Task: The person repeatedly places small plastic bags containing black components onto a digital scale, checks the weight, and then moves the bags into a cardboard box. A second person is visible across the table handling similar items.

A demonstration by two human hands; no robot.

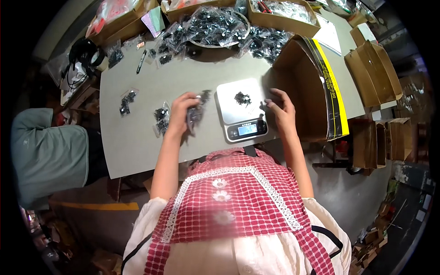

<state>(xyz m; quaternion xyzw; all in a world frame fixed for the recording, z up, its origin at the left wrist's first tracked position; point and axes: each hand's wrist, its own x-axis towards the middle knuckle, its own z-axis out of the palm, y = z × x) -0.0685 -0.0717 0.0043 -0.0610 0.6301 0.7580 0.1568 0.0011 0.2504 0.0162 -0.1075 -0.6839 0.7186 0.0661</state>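
My left hand is closed on a small clear plastic bag of black parts, held over the table left of the scale and slightly blurred. A white digital scale with a lit display stands in front of me. On its plate lies another clear bag of small black parts. To the scale's right is my right hand, thumb and fingers apart, its fingertips close to the plate's edge. More small bags of black parts lie left of my left hand, and another group sits farther left.
An open cardboard box on its side borders my right hand. At the far side, a round tray is heaped with bags of black parts. A black marker lies far left. A person in a grey-green top is at the left.
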